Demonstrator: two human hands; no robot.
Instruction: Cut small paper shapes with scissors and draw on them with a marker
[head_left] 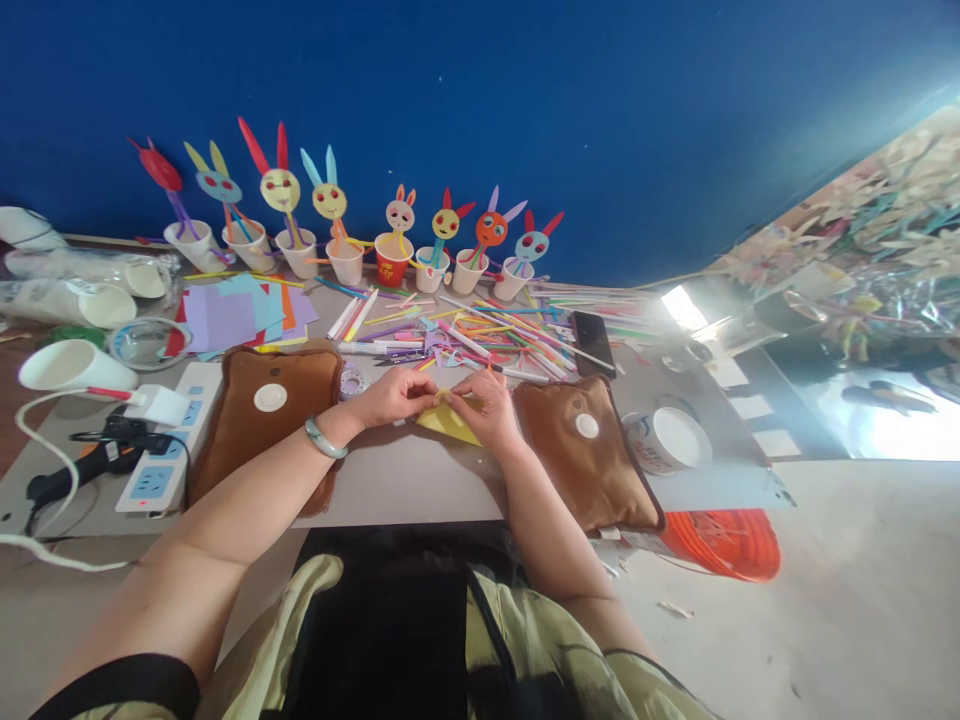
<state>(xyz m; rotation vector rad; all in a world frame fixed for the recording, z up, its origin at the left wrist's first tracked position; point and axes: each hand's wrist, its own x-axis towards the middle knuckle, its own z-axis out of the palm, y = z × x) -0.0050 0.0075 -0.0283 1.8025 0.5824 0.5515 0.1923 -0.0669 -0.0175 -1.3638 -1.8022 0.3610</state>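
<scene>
A piece of yellow paper (451, 426) is pinched between my two hands over the table's front middle. My left hand (395, 396), with a pale bangle at its wrist, grips the paper's left end with thumb and fingertips. My right hand (484, 405) holds its upper edge close by, the fingers curled in. Whether the paper is being folded or torn I cannot tell. Just beyond my hands lie paper scraps (439, 342) and several markers (469, 341). A roll of tape (352, 381) sits left of my left hand.
Brown cushioned warmers (255, 440) (577, 470) flank my hands. Paper cups (301, 258) with rabbit-faced figures line the blue wall. Left are coloured sheets (221, 318) and a power strip (161, 470). A phone (592, 340) and a white tub (667, 440) lie right; an orange basket (724, 545) stands below.
</scene>
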